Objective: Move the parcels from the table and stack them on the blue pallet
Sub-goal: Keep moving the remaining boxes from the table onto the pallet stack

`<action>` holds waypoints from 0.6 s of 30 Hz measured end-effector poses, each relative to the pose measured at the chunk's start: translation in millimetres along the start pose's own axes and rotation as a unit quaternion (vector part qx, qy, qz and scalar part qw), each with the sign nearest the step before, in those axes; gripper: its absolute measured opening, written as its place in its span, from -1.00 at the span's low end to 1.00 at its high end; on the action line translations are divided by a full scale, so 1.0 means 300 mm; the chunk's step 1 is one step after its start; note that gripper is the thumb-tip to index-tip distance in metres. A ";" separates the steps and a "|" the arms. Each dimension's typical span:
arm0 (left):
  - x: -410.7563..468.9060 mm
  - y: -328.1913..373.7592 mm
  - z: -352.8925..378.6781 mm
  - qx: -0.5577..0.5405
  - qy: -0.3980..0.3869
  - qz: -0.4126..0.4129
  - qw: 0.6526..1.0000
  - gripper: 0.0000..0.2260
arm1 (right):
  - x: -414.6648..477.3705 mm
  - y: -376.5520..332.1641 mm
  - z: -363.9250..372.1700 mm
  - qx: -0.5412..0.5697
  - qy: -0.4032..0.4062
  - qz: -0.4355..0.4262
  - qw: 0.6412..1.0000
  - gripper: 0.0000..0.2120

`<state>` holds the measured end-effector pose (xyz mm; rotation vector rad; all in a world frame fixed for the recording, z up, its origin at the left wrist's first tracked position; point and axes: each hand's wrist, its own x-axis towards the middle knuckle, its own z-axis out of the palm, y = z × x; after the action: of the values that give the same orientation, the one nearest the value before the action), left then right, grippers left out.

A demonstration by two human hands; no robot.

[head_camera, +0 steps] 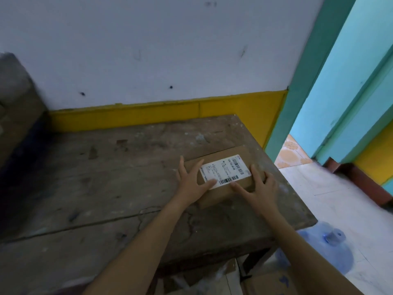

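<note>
Bare hands (191, 182), forearms apparently sleeveless, no jewellery visible

I see the parcel (225, 175) lying on the tabletop (106, 177) near its right edge, my left hand (192, 184) on its left side, my right hand (258, 187) on its right, wall (148, 50) behind.

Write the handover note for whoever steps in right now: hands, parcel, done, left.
Left hand: open, flat on the near left part of the cardboard parcel.
Right hand: open, on its near right edge.
Parcel: label up, resting on the wooden table near its right edge, not yet lifted.
Done: cannot tell; the blue pallet is out of view.
Left: grip, lift, carry it to the pallet, stack.
</note>
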<state>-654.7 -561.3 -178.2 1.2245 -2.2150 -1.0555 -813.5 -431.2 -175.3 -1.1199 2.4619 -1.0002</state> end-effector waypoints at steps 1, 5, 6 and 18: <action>-0.005 -0.014 -0.062 -0.003 0.020 -0.003 1.000 -0.34 | 0.002 -0.058 0.022 -0.001 0.001 -0.013 1.000 -0.15; -0.049 -0.058 -0.345 0.005 0.097 0.003 0.995 -0.39 | -0.039 -0.312 0.110 0.020 0.013 -0.065 0.998 -0.16; -0.065 -0.067 -0.422 0.012 0.113 0.002 0.993 -0.41 | -0.058 -0.376 0.131 0.028 0.016 -0.080 0.996 -0.17; -0.463 -0.317 -1.273 0.096 0.218 -0.016 0.971 -0.44 | -0.465 -1.094 0.456 0.111 0.027 -0.226 0.967 -0.22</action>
<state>-282.1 -637.7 -6.1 1.4178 -1.9864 -0.5220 -468.8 -547.2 -58.1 -1.6295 2.1027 -1.4064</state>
